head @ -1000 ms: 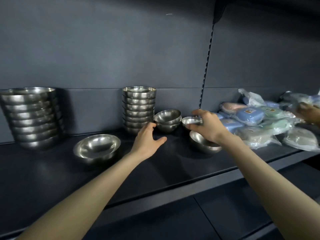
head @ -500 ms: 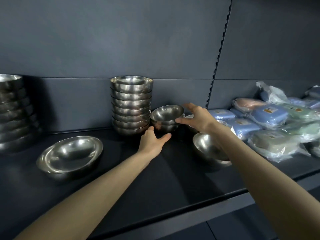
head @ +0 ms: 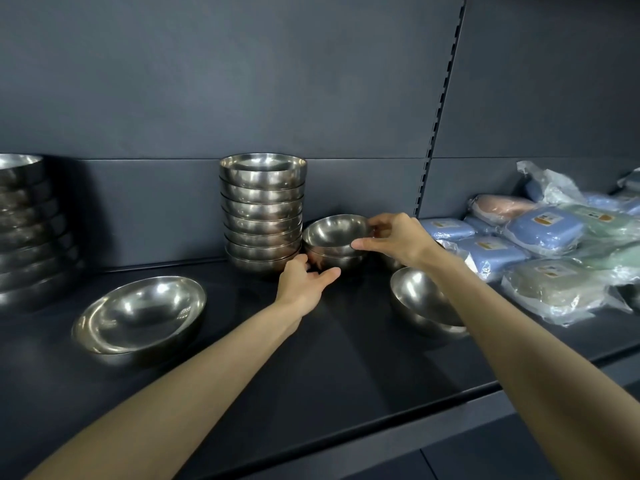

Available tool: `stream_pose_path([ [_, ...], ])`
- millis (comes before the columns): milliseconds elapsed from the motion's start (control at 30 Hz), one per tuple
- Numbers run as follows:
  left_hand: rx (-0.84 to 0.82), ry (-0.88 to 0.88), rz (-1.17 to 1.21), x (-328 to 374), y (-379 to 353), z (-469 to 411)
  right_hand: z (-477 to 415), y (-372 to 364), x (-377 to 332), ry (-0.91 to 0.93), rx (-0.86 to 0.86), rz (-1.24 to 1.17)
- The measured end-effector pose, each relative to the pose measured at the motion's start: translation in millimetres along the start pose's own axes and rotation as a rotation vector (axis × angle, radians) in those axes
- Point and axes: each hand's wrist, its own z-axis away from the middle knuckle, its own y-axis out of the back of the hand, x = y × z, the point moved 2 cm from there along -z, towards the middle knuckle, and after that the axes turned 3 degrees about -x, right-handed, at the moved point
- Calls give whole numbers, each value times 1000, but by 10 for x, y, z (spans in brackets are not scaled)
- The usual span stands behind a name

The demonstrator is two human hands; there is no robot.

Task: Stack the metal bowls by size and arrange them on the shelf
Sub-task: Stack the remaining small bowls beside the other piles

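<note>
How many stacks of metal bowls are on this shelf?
3: the left stack at the frame's edge, the tall stack centre back, the short stack right of it. More may sit off-frame.

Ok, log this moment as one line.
step: stacking small bowls | right hand: grips top small bowl by rim | left hand: holds lower small bowl | loose: large bowl, medium bowl on shelf
</note>
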Motion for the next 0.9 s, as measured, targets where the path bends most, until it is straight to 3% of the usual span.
stream_pose_path([
  [567,-41,-28,-99,-31,243,416,658,-38,-218,-2,70,60],
  [900,72,-88,-60,-157,477,816,1026,-220,-415,39,70,-49],
])
